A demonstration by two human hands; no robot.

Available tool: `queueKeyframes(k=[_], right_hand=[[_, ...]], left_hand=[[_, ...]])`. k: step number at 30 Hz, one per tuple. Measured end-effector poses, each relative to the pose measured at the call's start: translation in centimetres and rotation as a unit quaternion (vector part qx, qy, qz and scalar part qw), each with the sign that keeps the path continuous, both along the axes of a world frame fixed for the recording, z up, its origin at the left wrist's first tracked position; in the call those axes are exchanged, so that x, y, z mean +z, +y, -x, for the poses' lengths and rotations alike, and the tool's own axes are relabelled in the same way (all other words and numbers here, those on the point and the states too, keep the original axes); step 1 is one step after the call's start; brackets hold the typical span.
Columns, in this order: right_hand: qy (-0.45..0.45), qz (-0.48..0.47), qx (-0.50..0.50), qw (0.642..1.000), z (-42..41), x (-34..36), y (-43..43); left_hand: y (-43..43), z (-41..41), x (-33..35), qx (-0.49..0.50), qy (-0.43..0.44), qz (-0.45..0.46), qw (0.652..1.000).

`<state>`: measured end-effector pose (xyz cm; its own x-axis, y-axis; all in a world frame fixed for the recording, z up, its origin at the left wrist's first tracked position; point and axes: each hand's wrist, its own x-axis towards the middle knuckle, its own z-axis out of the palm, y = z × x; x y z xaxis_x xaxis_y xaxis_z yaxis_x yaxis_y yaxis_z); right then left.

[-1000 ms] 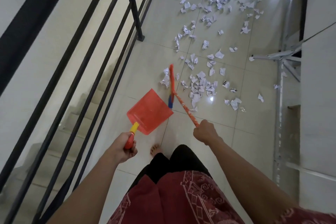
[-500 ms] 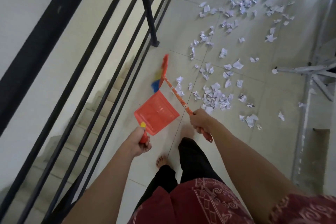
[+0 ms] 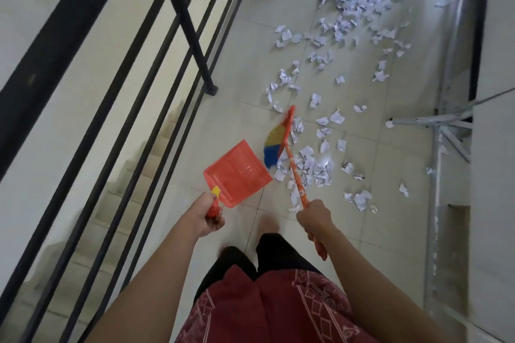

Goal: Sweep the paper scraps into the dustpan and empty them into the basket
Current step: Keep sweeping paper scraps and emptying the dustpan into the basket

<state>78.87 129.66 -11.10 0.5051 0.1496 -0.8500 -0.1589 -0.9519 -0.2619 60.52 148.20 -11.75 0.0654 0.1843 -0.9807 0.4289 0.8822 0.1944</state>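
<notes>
1. The scraps (image 3: 315, 170) lie on the floor (image 3: 239, 64) in a loose trail that runs away from the person. One dense pile is just right of the broom handle, and a larger patch is at the far end.
2. The broom (image 3: 292, 167) has its long axis running from the right grip up and slightly left, across the near pile. Its head lies at the far end with the yellow and blue bristles pointing left, towards the dustpan.
3. The dustpan (image 3: 238, 172) has its long axis running from the handle at lower left to the open lip at upper right. The lip points at the bristles and sits just beside them. Whether it touches the floor, I cannot tell.
4. The right grip (image 3: 315, 218) is closed round the broom handle. The head lies well ahead of it, and a short end of the handle sticks out behind it.
5. The left grip (image 3: 207, 217) is closed round the dustpan's handle, with the pan ahead and to the right of it.
6. A black railing (image 3: 178, 8) runs along the left, with stairs (image 3: 133, 175) below it.
</notes>
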Motion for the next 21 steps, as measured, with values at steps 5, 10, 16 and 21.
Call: queueKeyframes(k=[5, 10, 16, 21], right_hand=[[-0.008, -0.069, -0.031, 0.997, 1.3, 0.9, 1.9], [0.0, -0.101, -0.057, 0.993, 0.4, 1.4, 7.7], [0.039, -0.085, -0.128, 0.987, -0.7, 1.8, 13.4], [0.006, -0.029, -0.173, 0.985, 1.3, 1.7, 11.0]], left_hand=[[3.0, -2.0, 0.0, -0.041, -0.005, -0.001, 0.999], [6.8, -2.5, -0.4, -0.076, 0.009, 0.015, 0.997], [11.5, -3.0, -0.9, -0.118, 0.03, 0.029, 0.992], [12.9, -4.1, -1.4, -0.196, 0.046, 0.026, 0.979]])
